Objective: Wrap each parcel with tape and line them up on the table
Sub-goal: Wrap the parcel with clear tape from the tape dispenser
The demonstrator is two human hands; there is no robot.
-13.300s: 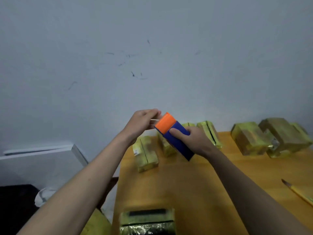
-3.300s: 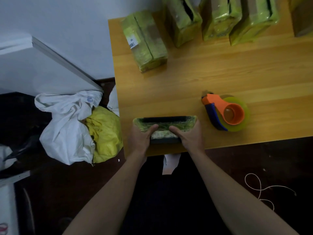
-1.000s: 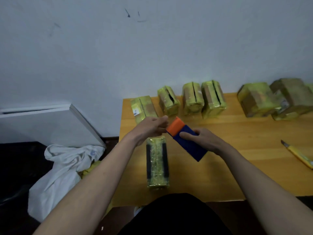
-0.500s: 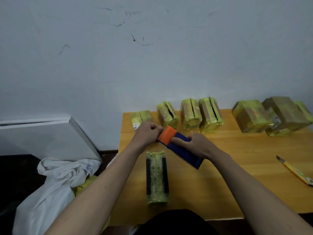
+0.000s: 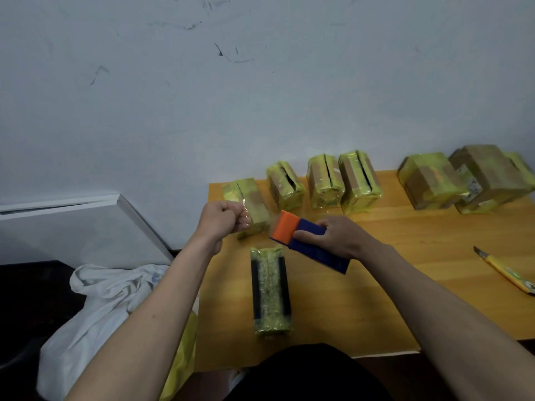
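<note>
My right hand (image 5: 337,237) grips an orange and blue tape dispenser (image 5: 301,238) above the wooden table (image 5: 405,256). My left hand (image 5: 221,219) pinches the free end of clear tape (image 5: 257,217), which stretches from the dispenser's orange head to my fingers. Below my hands a long parcel (image 5: 270,289) in yellow-green wrap with two black stripes lies lengthwise on the table. Several wrapped parcels (image 5: 324,182) stand in a row along the wall.
Two bigger parcels (image 5: 428,180) sit at the back right. A yellow utility knife (image 5: 506,270) lies near the right edge. Left of the table are a leaning white board (image 5: 86,224) and a white cloth bag (image 5: 98,308) on the floor.
My left hand has drawn away from the dispenser to the left, pulling out a short stretch of tape. The long parcel has stayed in place.
</note>
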